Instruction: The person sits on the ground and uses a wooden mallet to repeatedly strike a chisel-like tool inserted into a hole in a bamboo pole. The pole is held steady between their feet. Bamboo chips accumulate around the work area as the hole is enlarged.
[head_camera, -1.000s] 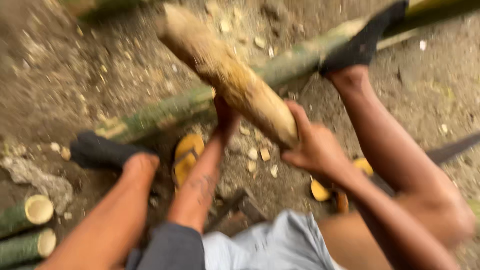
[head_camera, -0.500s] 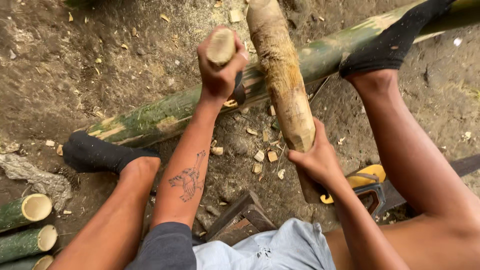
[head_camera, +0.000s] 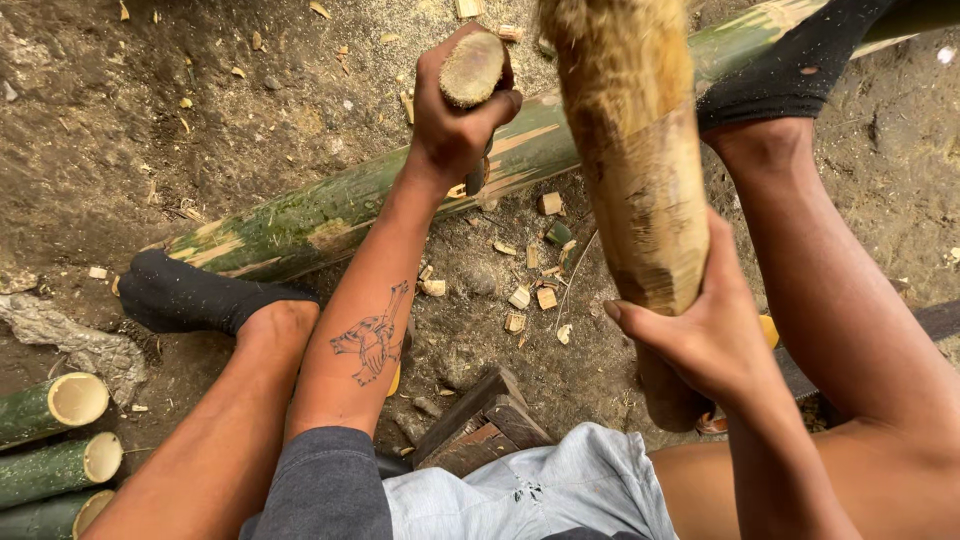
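Left hand (head_camera: 455, 125) is gripping a wooden handle (head_camera: 472, 68) at upper centre; right hand (head_camera: 705, 335) is clamping the pale stake (head_camera: 635, 180); keeping it steady seems wise.

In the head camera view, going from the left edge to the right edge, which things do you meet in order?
Cut bamboo pieces → foot in dark sock → left hand gripping a wooden handle → wood chips → thick wooden club → right hand holding it.
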